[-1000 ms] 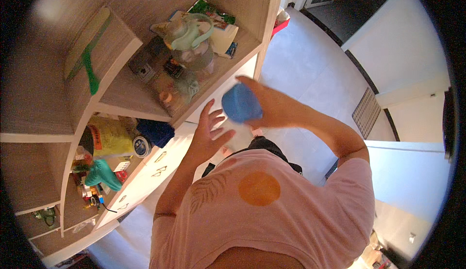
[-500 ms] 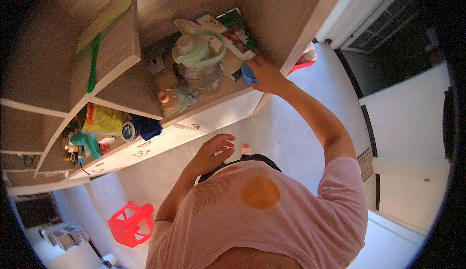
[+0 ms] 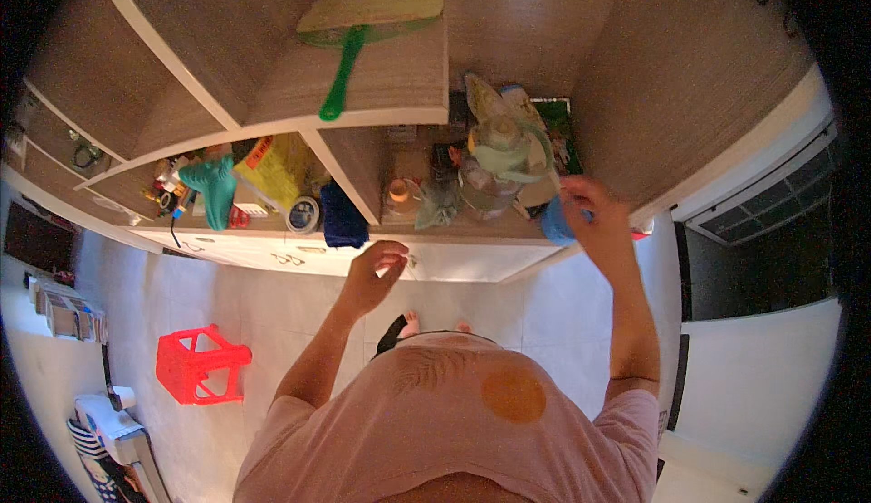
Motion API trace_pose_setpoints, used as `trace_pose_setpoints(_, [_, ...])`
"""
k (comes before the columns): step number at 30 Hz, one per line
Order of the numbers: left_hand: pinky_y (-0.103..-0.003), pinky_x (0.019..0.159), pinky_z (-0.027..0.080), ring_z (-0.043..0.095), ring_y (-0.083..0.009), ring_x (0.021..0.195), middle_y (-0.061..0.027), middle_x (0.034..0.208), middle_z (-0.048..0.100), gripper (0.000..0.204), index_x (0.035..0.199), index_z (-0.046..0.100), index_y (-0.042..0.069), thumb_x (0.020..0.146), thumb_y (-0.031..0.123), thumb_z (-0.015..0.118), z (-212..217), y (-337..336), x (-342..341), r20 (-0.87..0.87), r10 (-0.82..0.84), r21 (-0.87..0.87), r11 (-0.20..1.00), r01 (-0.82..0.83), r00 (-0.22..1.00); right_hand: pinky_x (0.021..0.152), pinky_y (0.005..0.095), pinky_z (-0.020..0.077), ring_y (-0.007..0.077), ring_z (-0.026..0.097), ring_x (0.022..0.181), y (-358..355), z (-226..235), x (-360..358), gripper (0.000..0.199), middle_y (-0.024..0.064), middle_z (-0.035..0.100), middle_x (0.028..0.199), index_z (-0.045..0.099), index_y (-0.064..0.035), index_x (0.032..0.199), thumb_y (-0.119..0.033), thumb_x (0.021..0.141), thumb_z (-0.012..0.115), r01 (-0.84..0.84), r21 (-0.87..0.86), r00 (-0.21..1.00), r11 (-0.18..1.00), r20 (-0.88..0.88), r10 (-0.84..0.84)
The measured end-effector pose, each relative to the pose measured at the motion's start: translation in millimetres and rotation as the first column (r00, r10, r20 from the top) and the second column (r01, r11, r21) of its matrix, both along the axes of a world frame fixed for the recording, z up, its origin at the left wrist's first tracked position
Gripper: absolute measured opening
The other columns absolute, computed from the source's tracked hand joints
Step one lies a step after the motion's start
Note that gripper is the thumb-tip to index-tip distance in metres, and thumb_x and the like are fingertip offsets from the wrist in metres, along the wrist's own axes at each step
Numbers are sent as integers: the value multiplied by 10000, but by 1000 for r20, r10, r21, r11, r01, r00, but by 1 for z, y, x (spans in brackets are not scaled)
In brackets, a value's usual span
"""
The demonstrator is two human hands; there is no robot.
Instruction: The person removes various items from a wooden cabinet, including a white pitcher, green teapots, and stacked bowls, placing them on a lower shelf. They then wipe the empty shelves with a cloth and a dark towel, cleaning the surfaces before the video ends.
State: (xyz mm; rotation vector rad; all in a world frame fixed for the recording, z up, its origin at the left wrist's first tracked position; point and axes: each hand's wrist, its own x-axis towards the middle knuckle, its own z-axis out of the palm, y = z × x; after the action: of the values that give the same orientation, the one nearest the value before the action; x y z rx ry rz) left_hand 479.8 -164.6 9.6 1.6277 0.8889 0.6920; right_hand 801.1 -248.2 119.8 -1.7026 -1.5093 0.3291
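Observation:
At the front edge of the right-hand shelf compartment, my right hand (image 3: 601, 224) has its fingers and thumb round a small rounded blue object (image 3: 555, 223), whose exact kind I cannot make out. Just left of it stands a clear pitcher (image 3: 490, 187) with a pale green lid and handle. A small bottle with an orange cap (image 3: 398, 191) and a crumpled clear plastic bag (image 3: 437, 207) sit beside the pitcher. In front of the cabinet, my left hand (image 3: 374, 278) hangs in the air, fingers loosely bent and apart, holding nothing. Close to it lies a folded dark blue cloth (image 3: 344, 216).
A green-handled fly swatter (image 3: 342, 72) lies on the upper shelf. To the left are a yellow bag (image 3: 272, 169), a round tin (image 3: 303, 214) and a teal object (image 3: 211, 185). A red plastic stool (image 3: 201, 365) stands on the floor at left.
My view has swung to the right, squarer to the cabinet. My right hand stays at the blue object, which sits at the shelf edge. My left hand remains raised, its fingers more curled.

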Motion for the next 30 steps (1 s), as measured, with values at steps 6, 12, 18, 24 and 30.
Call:
trace_pose_setpoints(6, [-285, 783, 475, 590, -150, 866, -81, 919, 600, 137, 947, 569, 5, 815, 39, 573, 14, -8, 1, 16, -72, 108, 992, 70, 997, 610, 303, 482, 191, 594, 680, 82, 119, -101, 191, 105, 598, 802, 597, -33, 940, -140, 782, 607, -319, 279, 941, 906, 205, 268])
trace_pose_setpoints(12, [-292, 810, 465, 591, -160, 884, -82, 925, 606, 149, 967, 572, 12, 820, 35, 560, 9, -9, -29, 9, 2, 62, 998, -2, 1000, 595, 354, 478, 289, 566, 653, 123, 116, -163, 211, 120, 569, 776, 605, -55, 952, -181, 782, 607, -489, 282, 738, 825, 638, 219])
trace_pose_setpoints(18, [-265, 815, 450, 576, -146, 904, -67, 963, 597, 122, 962, 554, 20, 841, 21, 538, -11, -8, -71, 18, 117, -110, 987, -115, 993, 620, 309, 486, 223, 610, 698, 135, 139, -150, 247, 110, 631, 858, 563, -70, 1050, -229, 870, 504, -211, 200, 931, 957, 340, 134])
trace_pose_setpoints(24, [-262, 814, 445, 581, -130, 882, -60, 932, 602, 142, 974, 558, 20, 834, 17, 535, -20, -6, -68, 62, 62, -166, 985, -51, 996, 669, 320, 519, 228, 627, 743, 155, 168, -74, 355, 155, 625, 826, 517, 10, 1048, -299, 930, 387, -35, 671, 842, 741, -380, 383])
trace_pose_setpoints(30, [-266, 812, 449, 576, -132, 883, -63, 928, 596, 138, 967, 558, 8, 831, 1, 534, -21, 0, -55, 88, -58, -106, 992, 67, 994, 767, 358, 505, 305, 610, 836, 79, 173, -54, 372, 236, 589, 928, 478, 71, 1069, -261, 938, 370, 163, 799, 770, 578, -469, 432])
